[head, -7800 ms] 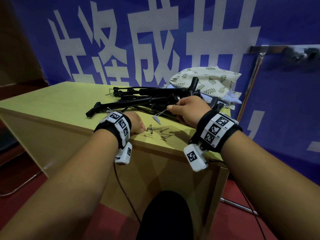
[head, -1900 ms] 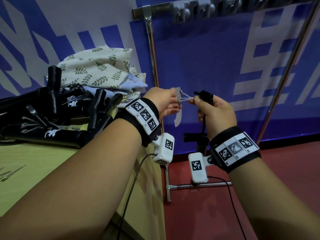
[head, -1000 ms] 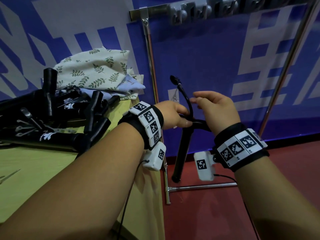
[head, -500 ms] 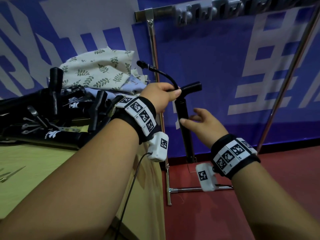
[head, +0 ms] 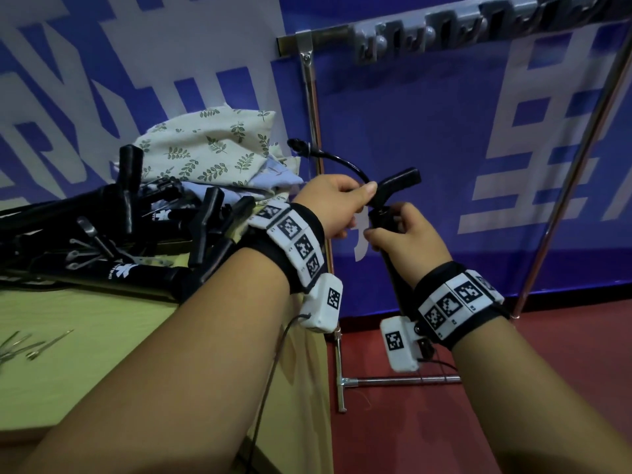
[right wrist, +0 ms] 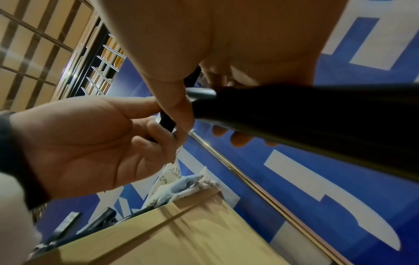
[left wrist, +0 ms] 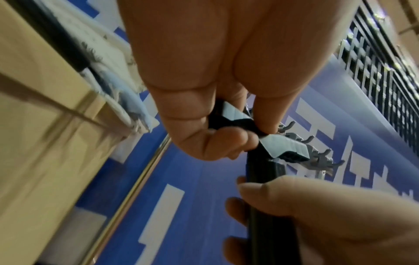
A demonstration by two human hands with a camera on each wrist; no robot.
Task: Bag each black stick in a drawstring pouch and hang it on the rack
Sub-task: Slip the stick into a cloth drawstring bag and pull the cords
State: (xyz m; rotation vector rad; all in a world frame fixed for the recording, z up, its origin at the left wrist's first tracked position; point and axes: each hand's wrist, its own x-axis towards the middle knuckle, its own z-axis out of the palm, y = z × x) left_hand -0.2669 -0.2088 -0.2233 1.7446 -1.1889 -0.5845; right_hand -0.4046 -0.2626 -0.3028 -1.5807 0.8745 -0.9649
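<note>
Upright, black stick [head: 384, 227] in both hands, beside rack [head: 313, 107].

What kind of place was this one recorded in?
Probably a staged indoor workstation, not a home: a blue printed banner as backdrop, a wooden table piled with black sticks, and a metal hook rack.

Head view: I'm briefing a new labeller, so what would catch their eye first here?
First, the two hands meeting mid-frame: the left hand grips the handle end of a black stick, and the right hand wraps its shaft below. Next, the tangle of more black sticks on the table at left, with leaf-print pouches piled behind.
</note>
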